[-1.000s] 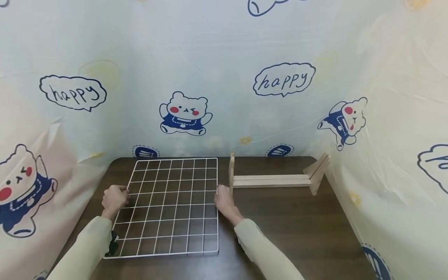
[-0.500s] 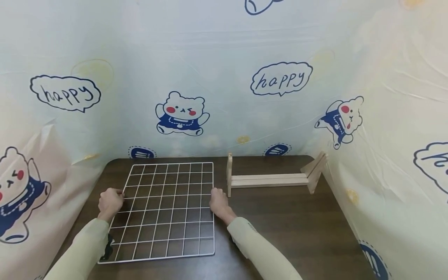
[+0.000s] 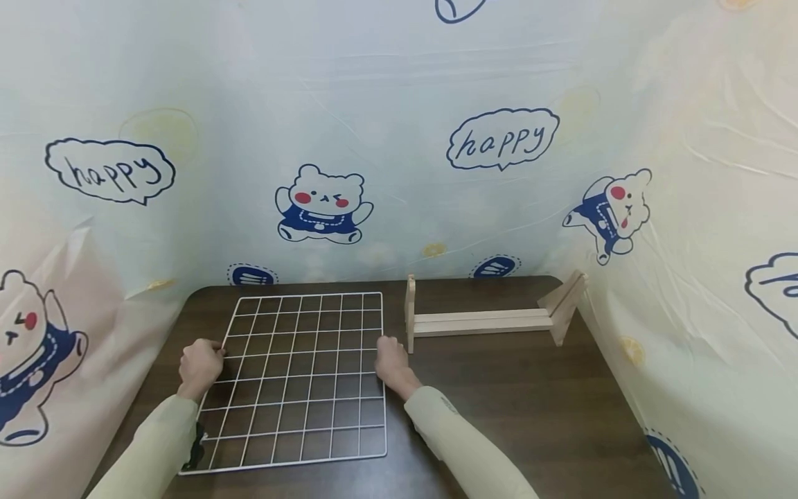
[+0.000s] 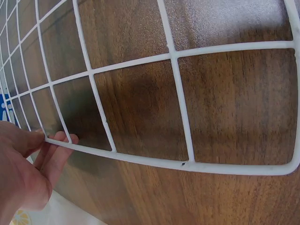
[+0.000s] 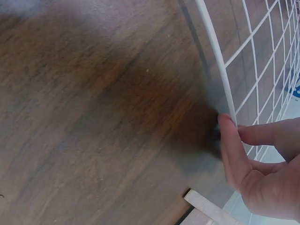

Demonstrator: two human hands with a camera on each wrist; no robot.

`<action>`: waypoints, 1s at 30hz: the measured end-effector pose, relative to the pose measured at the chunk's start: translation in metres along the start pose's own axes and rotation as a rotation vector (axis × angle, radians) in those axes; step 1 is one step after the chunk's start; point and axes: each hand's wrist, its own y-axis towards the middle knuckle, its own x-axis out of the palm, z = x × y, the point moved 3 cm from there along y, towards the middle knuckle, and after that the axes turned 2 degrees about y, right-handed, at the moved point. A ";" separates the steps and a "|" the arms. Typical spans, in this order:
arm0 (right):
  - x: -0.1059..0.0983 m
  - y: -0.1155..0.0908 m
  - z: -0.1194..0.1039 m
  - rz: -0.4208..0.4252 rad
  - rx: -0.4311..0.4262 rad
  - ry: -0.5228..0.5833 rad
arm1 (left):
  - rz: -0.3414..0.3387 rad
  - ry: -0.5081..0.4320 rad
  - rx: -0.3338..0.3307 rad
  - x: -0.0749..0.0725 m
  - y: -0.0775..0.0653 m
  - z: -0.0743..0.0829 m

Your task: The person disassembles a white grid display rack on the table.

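Note:
A white wire grid panel [image 3: 285, 378] spans the left and middle of the head view, close over the dark table. My left hand [image 3: 201, 364] pinches its left side rod. In the left wrist view, that hand's [image 4: 28, 168] thumb lies on one side of the rod, with fingertips showing beyond it. At the opposite side, my right hand [image 3: 393, 359] holds the right rod. The right wrist view shows this hand [image 5: 267, 173] with fingers and thumb closing on the grid's edge rod [image 5: 219, 54].
A pale wooden rack [image 3: 483, 322], with a long bar between two end pieces, stands at the back right, near my right hand. The brown wood-grain table [image 3: 517, 395] is backed and flanked by a curtain [image 3: 411, 104] printed with bears and "happy" bubbles.
Both hands have brought the grid slightly nearer and to the left; its far edge now appears inside the table's back edge. The grip stays the same, and the head view shifts a little.

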 end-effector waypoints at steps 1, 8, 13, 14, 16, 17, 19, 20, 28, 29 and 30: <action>0.001 0.001 0.000 -0.005 0.004 -0.007 | 0.000 0.005 0.002 0.000 0.000 0.000; 0.011 0.008 -0.001 -0.007 0.021 -0.078 | 0.016 0.049 0.041 0.001 -0.002 -0.003; 0.014 0.009 -0.003 -0.032 0.039 -0.158 | -0.009 0.077 0.034 0.002 -0.007 -0.004; 0.014 0.010 -0.003 -0.028 0.043 -0.163 | -0.013 0.080 0.033 0.002 -0.007 -0.004; 0.012 0.011 -0.003 -0.012 0.056 -0.170 | -0.011 0.083 0.040 0.002 -0.005 -0.001; 0.011 0.012 -0.003 0.000 0.060 -0.170 | -0.008 0.085 0.048 0.002 -0.004 0.001; 0.009 0.014 -0.002 0.022 0.073 -0.168 | -0.002 0.090 0.059 0.002 -0.001 0.004; 0.009 0.015 -0.002 0.030 0.079 -0.166 | 0.000 0.094 0.062 0.002 0.000 0.005; 0.015 0.019 -0.005 0.032 0.101 -0.199 | 0.002 0.109 0.048 0.003 0.002 0.005; 0.016 0.019 -0.005 0.033 0.102 -0.206 | 0.003 0.108 0.046 0.004 0.002 0.004; 0.017 0.019 -0.006 0.033 0.104 -0.215 | 0.003 0.108 0.045 0.005 0.002 0.004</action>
